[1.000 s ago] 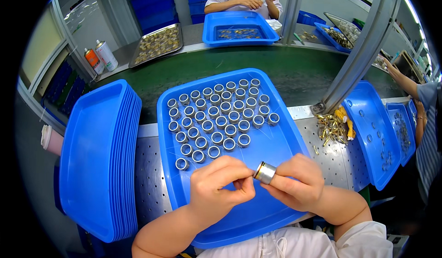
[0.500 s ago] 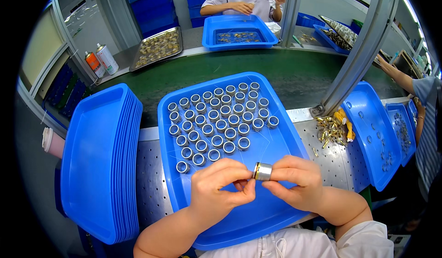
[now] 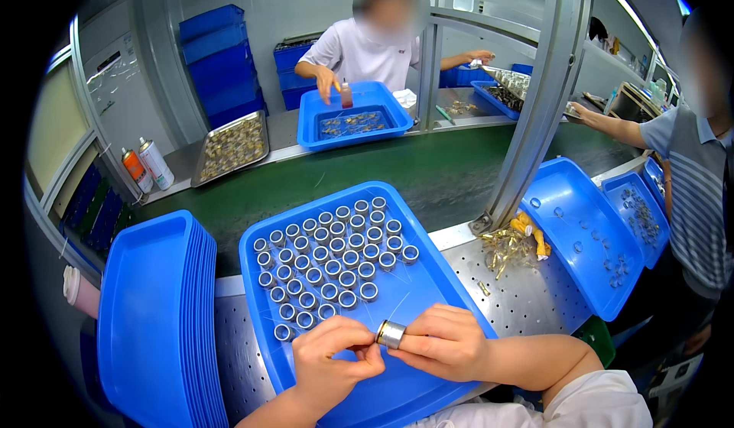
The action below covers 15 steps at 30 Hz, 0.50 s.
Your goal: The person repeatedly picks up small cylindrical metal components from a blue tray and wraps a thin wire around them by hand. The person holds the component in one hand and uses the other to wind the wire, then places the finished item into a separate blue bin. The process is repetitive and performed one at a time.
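A short silver metal cylinder (image 3: 393, 335) with a dark and gold band at its left end is held over the near part of a blue tray (image 3: 428, 290). My right hand (image 3: 447, 345) pinches its plain right end between thumb and fingers. My left hand (image 3: 330, 355) is closed, its fingertips at the banded left end; whether a smaller part sits between them is hidden. Inside the tray, several similar open metal rings (image 3: 350, 259) stand upright in rows on the far left side. Thin clear strands lie among them.
Nested blue trays (image 3: 153, 313) stand left. A green belt (image 3: 321, 170) runs beyond. Right of my tray lie brass-coloured pieces (image 3: 501, 251), a metal post (image 3: 535, 107) and another blue tray (image 3: 604, 275). Across, a person (image 3: 375, 50) works at a blue basin (image 3: 313, 134); another person (image 3: 692, 168) stands right.
The view has tilted upward, so the bench sits lower in it. The person across has a hand by a small reddish bottle at the basin. My hands keep nearly the same hold on the cylinder.
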Motion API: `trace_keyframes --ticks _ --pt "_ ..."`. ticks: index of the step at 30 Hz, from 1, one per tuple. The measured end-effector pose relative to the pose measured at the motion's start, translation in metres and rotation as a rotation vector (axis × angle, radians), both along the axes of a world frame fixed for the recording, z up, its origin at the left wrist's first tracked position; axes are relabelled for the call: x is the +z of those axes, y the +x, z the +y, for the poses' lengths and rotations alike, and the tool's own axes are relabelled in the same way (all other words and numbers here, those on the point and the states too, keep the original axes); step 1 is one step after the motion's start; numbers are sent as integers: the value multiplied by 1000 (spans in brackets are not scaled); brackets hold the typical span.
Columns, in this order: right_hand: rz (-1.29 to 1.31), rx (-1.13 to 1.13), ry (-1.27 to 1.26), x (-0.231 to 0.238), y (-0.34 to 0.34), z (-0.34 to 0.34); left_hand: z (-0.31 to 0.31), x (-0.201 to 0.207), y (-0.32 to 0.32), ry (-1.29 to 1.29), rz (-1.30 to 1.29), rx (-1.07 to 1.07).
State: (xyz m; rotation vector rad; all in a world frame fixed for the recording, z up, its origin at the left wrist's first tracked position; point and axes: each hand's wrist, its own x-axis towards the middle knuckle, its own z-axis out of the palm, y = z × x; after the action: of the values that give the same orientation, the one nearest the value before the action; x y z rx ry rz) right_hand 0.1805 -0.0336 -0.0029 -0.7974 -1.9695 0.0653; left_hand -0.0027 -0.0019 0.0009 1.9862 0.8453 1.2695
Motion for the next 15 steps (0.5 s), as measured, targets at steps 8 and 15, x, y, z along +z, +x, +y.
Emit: trace_keyframes --ticks 8,15 --pt "-74 -32 52 3 7 1 1 2 2 -142 -76 -46" --pt "-26 -28 34 0 4 5 2 1 -2 -152 -36 -52"
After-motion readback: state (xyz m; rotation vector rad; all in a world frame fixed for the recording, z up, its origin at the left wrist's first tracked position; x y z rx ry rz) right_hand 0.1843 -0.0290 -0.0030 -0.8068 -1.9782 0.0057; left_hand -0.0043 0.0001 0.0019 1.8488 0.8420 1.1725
